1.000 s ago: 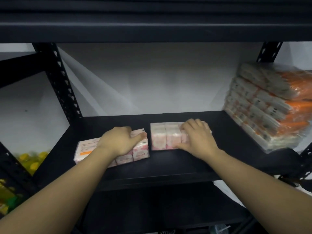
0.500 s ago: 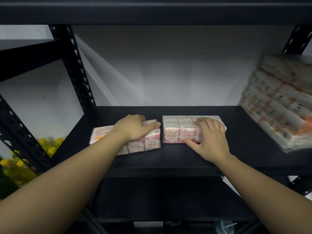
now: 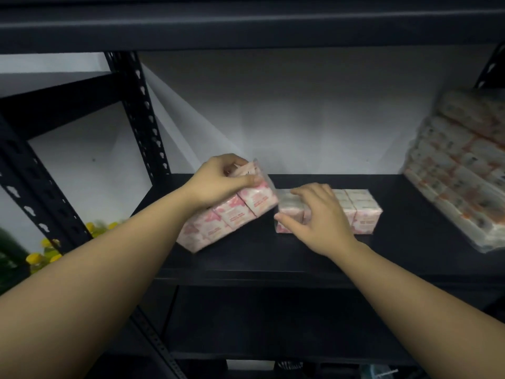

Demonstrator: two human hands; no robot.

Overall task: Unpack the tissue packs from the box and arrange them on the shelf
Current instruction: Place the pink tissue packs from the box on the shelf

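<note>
I see the left hand [image 3: 218, 179] gripping the plastic-wrapped pink tissue pack [image 3: 226, 214] by its top edge, tilted, its 7 o'clock corner low on the matte black metal shelf [image 3: 410, 242]. The right hand [image 3: 319, 217] curls over a second blocky pack [image 3: 360, 212] at 3 o'clock, lying flat. Glossy orange-printed bundles [image 3: 461, 170] are stacked at far right.
</note>
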